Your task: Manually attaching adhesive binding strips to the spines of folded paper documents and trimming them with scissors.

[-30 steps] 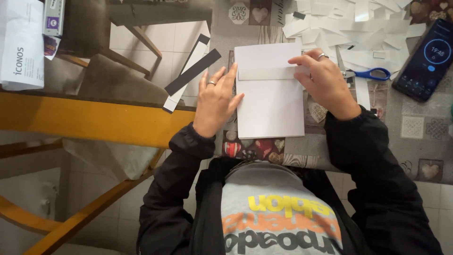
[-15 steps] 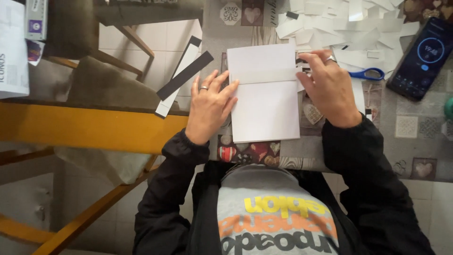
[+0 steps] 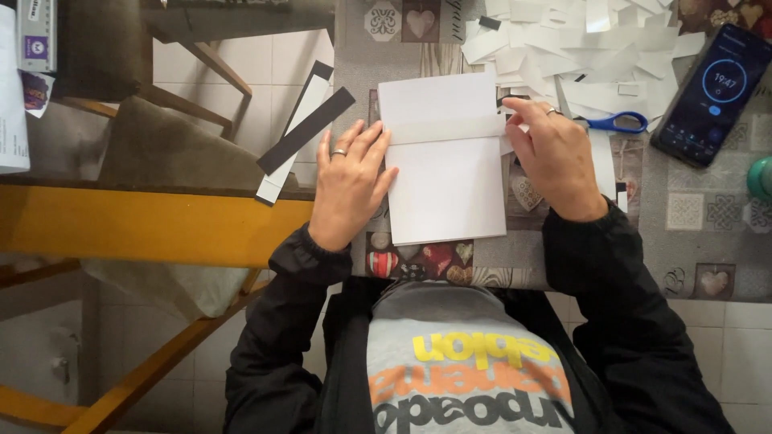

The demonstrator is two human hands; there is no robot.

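- Since the earlier frames, both hands have stayed on the white sheet while the right one has drawn its fingers back a little along the folded band; the sheet itself lies in much the same spot.
- Head view: the folded white sheet (image 3: 446,161) lies flat on the patterned tablecloth (image 3: 700,217), straight in front of the person, with a narrow folded band across its upper part.
- The left hand (image 3: 350,181) lies flat and open, fingers spread, pressing on the sheet's left edge; a ring shows on one finger.
- The right hand (image 3: 555,157) rests on the sheet's right edge, its fingertips curled onto the end of the band, pinching or pressing it; which of the two I cannot tell.
- Just beyond the right hand lie blue-handled scissors (image 3: 615,122), partly hidden by it.
- A heap of white paper scraps (image 3: 579,48) sits at the far side of the cloth, touching the sheet's upper right corner.
- A dark phone (image 3: 712,92) with a lit screen lies to the right, well apart from the sheet.
- Left of the left hand, black and white strips (image 3: 301,133) lie slanted on the glass table top (image 3: 161,120).
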